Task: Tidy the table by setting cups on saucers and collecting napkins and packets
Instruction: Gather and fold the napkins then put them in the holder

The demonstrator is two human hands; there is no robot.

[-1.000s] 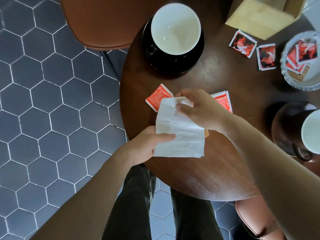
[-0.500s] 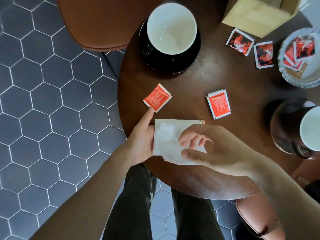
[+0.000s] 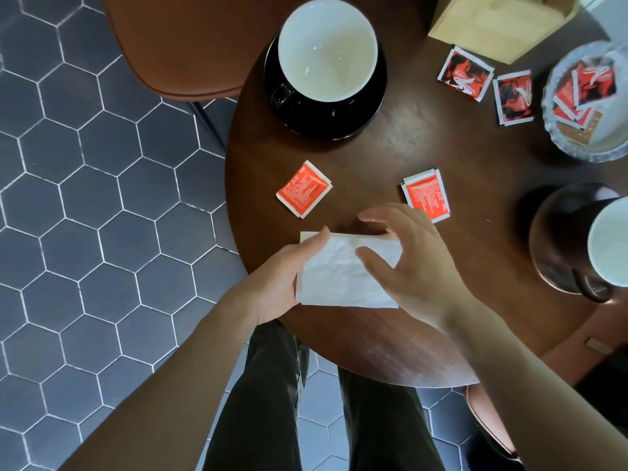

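A folded white napkin (image 3: 336, 277) lies at the near edge of the round dark wooden table (image 3: 424, 154). My left hand (image 3: 282, 280) holds its left edge, thumb on top. My right hand (image 3: 407, 263) rests over its right side with fingers spread. Two red packets lie beyond the napkin, one on the left (image 3: 303, 189) and one on the right (image 3: 426, 195). A white cup (image 3: 328, 51) sits on a black saucer (image 3: 370, 110) at the back. A second cup (image 3: 608, 243) stands on a dark saucer (image 3: 550, 232) at the right edge.
Two red-and-black packets (image 3: 465, 73) (image 3: 513, 96) lie near a glass dish (image 3: 557, 130) holding more packets at the back right. A wooden box (image 3: 492, 22) stands behind them. A brown chair (image 3: 183, 42) is at the far left, hexagon floor tiles below.
My right hand folded the napkin down toward me, then came back over its right side. The left hand shifted from under the napkin to gripping its left edge. Both red packets became uncovered.
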